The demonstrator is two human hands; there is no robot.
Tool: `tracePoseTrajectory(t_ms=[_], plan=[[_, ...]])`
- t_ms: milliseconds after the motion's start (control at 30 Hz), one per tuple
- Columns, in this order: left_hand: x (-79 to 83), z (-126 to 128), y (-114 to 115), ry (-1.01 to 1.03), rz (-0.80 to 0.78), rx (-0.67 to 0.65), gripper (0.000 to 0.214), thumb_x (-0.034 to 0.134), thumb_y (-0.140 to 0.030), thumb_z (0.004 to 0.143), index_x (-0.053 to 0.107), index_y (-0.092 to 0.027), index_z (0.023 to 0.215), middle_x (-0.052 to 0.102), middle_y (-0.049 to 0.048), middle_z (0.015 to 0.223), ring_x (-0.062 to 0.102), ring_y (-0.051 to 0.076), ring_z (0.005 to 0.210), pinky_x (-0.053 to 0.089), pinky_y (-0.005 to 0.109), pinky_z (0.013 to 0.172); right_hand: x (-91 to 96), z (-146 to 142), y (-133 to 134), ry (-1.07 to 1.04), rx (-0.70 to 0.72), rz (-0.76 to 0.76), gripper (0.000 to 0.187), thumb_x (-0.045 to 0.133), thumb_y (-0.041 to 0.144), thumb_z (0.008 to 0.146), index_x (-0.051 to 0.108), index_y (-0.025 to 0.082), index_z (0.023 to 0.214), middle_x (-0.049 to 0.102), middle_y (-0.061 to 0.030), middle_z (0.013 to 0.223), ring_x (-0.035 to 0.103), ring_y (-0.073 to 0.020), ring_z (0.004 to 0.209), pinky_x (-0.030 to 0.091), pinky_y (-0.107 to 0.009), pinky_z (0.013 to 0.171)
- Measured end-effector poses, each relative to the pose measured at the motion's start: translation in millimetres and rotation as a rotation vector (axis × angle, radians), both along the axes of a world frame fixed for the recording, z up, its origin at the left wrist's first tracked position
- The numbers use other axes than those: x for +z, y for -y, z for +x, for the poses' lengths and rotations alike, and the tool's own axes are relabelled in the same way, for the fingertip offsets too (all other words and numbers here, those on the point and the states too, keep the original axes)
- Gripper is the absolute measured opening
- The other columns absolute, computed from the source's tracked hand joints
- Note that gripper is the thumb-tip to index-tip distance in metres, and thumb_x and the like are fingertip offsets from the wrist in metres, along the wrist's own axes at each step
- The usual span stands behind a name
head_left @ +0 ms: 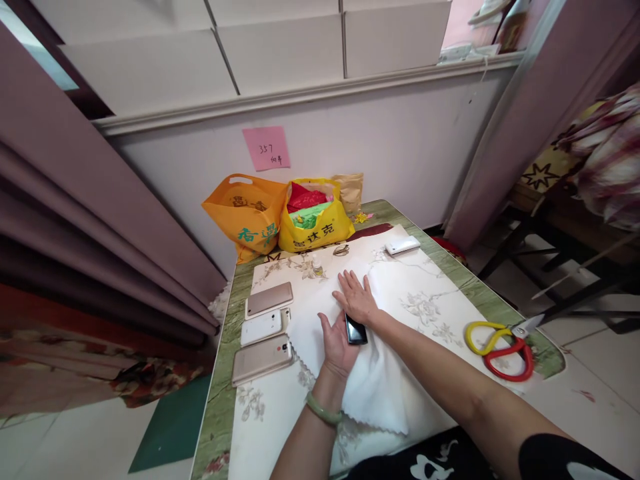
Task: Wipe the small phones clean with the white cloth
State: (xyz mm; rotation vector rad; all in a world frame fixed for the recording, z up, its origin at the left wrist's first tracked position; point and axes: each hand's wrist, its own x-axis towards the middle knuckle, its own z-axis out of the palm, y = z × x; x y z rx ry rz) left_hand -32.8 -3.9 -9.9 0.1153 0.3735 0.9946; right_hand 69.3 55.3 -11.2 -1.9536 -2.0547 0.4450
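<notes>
Right hand [356,299] lies flat near the middle of the table [220,413], fingers a little apart over the white cloth [375,393], covering the far end of the black phone [357,331]. The phone's long axis points toward the near edge. Left hand [337,347] is at its left side, thumb wide; other fingers are hidden, so from where I stand I cannot tell its grip.

At the centre of the frame, a phone [357,331] lies between the left hand [337,348] and the right hand [356,298], over a cloth [375,390] on the table [216,400]. Left of the cloth lies a row of phones [261,327]; toward the right edge, scissors [519,332]. Two bags [318,233] stand side by side at upper centre, a note [267,148] above them on the wall [390,133].
</notes>
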Motion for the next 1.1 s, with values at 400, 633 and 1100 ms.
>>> tracePoseTrajectory(t_ms=[400, 633, 1100], plan=[[-15.5, -8, 4, 0.007, -0.045, 0.034, 0.067, 0.035, -0.070, 0.086, 0.059, -0.025, 0.128, 0.054, 0.0103, 0.139, 0.043, 0.030, 0.134, 0.031, 0.051, 0.111, -2.6, -12, 63, 0.061, 0.281, 0.128, 0.074, 0.017, 0.061, 0.096, 0.015, 0.015, 0.154, 0.011, -0.0097, 0.160, 0.003, -0.0259, 0.148, 0.000, -0.055, 0.116], [-17.3, -6, 6, -0.052, -0.111, 0.164, 0.055, 0.040, -0.066, 0.088, 0.065, -0.026, 0.115, 0.056, 0.0064, 0.137, 0.047, 0.025, 0.131, 0.039, 0.041, 0.108, 5.4, -25, 81, 0.030, 0.362, 0.095, 0.068, 0.013, 0.058, 0.098, 0.017, 0.019, 0.154, 0.016, -0.0059, 0.159, 0.008, -0.0242, 0.147, 0.001, -0.053, 0.117], [-9.3, 2, 3, -0.010, 0.141, 0.043, 0.084, 0.031, -0.079, 0.081, 0.056, -0.016, 0.131, 0.048, 0.0180, 0.143, 0.039, 0.033, 0.136, 0.032, 0.050, 0.110, 4.9, -11, 5, -0.021, 0.113, -0.076, 0.073, 0.012, 0.063, 0.096, 0.017, 0.018, 0.154, 0.013, -0.0073, 0.160, 0.002, -0.0232, 0.148, 0.000, -0.053, 0.116]])
